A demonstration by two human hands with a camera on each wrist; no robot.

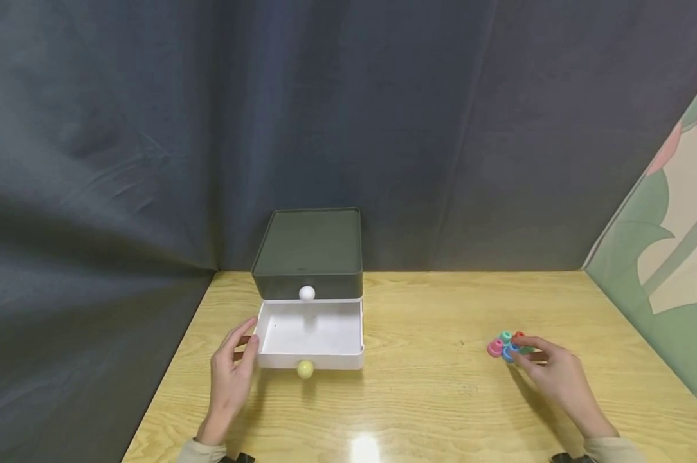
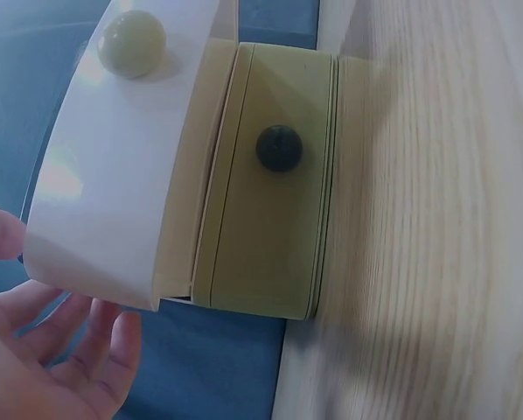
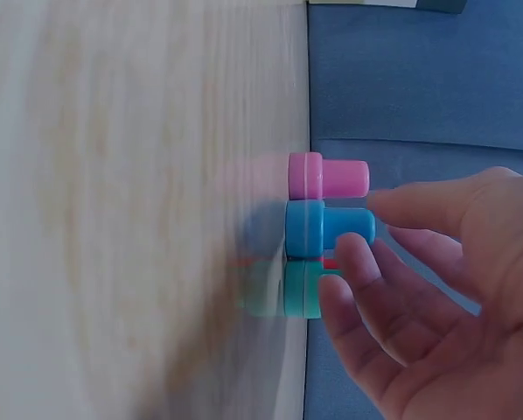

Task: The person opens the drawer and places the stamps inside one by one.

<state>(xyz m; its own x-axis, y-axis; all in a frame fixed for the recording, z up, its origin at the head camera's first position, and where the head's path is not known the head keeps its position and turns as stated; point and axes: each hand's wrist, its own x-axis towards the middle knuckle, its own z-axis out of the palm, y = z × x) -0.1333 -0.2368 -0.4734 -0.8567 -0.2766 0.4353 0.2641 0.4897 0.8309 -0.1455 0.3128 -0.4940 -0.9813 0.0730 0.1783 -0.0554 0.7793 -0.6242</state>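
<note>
My left hand (image 1: 231, 373) is at the left side of a pulled-out white drawer (image 1: 310, 362), thumb near its front corner and fingers loosely bent. The drawer has a yellow knob (image 1: 305, 369) and belongs to a dark green drawer box (image 1: 307, 241). Over on the right, my right hand (image 1: 553, 373) reaches into a cluster of small toy stamps, with thumb and fingertips around the handle of the blue stamp (image 3: 305, 229); a firm grip does not show. Beside it stand a pink stamp (image 3: 342, 178) and a green stamp (image 3: 296, 289). A red stamp (image 1: 519, 334) is partly hidden.
Above the white drawer is a dark drawer with a white knob (image 1: 307, 293). Below it, an olive drawer (image 2: 270, 236) with a dark knob stands on the wooden table (image 1: 418, 386). A dark curtain (image 1: 406, 141) hangs behind, and a flower-patterned panel (image 1: 661, 270) borders the right.
</note>
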